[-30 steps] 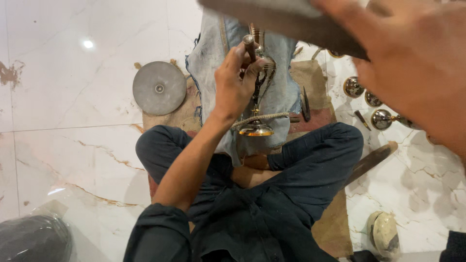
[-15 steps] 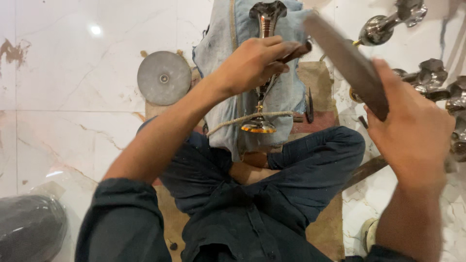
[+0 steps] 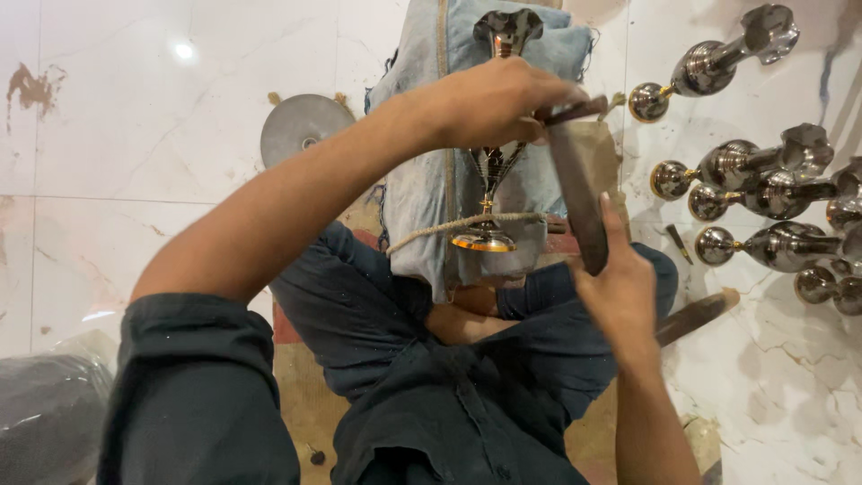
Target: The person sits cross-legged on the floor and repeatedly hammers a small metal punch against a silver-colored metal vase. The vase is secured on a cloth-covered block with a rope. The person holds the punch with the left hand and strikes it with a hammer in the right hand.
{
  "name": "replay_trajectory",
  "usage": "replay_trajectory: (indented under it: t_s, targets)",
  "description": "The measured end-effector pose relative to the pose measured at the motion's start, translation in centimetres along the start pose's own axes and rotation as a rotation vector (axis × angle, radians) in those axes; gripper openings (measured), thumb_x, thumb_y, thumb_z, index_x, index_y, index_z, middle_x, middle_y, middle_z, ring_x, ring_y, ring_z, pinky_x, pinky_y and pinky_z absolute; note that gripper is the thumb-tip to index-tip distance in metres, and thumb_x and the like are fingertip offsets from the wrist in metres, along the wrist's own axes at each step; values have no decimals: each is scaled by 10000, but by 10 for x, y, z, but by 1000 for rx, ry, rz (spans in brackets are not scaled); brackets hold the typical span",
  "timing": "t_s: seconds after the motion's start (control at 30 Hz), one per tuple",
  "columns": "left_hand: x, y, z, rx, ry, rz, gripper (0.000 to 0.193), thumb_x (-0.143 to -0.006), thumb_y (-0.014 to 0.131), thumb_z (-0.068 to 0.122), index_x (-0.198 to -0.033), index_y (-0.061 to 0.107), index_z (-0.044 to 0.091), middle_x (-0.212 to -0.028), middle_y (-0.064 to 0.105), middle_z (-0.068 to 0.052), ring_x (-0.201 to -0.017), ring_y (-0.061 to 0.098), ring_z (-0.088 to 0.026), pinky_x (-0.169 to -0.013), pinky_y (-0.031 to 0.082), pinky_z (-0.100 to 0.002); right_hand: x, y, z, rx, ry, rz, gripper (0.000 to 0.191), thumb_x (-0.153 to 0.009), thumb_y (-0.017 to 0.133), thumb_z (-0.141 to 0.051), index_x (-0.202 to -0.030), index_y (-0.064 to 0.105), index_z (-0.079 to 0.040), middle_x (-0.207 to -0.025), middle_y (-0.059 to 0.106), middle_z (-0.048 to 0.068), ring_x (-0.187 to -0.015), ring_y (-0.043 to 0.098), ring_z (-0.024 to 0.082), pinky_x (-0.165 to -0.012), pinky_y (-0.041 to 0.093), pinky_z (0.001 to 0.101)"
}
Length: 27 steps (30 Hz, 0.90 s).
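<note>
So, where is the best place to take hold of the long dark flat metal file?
Probably at both ends, as now: the left hand grips the far end of the long dark flat metal file from above, and the right hand the near end. Its narrow middle stays free.

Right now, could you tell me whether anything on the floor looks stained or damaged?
Yes: a brown stain mars the white marble floor at upper left. The metal fittings lie on their sides at right, in no neat row.

Packages: one possible, a dark grey plastic bag, bulging and glossy, on the white marble floor at lower left.
Labels: none.
Signs: none.
Screens: none.
</note>
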State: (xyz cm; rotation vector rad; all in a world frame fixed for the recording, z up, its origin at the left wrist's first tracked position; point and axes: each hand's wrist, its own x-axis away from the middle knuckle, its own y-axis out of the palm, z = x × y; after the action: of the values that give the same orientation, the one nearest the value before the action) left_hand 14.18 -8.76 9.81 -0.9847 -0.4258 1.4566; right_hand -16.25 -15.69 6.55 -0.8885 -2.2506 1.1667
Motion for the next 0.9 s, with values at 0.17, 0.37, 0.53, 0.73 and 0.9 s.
replay_trajectory:
  t_s: [0.17,0.37,0.53,0.73,0.9]
  targets:
    - [-7,0,2,-17,6,-109,557,-857,786,102,-1386,614,78,-1193,721,-130,-1065,699,-331,-905,542,-469,3,18,29,-187,-74,236,840,-930,796,-101,-1633,339,-158,-1063,705,211,-935,708,353,-801,591,459]
    - [-6,-8,8,39,78,-163,544,-866,775,100,-1385,615,75,-1188,724,-123,-1051,698,-335,-863,550,-478,7,4,50,-450,-270,424,924,-1030,711,57,-1675,68,-97,-1101,617,89,-919,663,213,-831,654,357]
    - [10,-1,5,123,116,22,493,-911,763,100,-1374,603,44,-1218,707,-130,-1060,715,-316,-886,571,-455,-6,-34,27,-549,-130,271,851,-1050,755,12,-1649,154,-45,-1088,621,74,-904,681,179,-786,622,287]
    - [36,18,3,115,72,335,511,-981,758,110,-1444,549,56,-1095,661,-131,-985,683,-349,-851,530,-473,-31,-109,-36,5,-378,152,776,-927,771,-90,-1542,298,-82,-941,633,91,-738,668,167,-664,582,301]
    - [51,38,11,251,-123,493,441,-1054,712,151,-1457,541,96,-1032,633,-102,-895,691,-268,-819,564,-406,-52,-142,-98,688,-621,251,779,-934,875,-141,-1540,397,-38,-936,669,196,-773,685,282,-704,585,396]
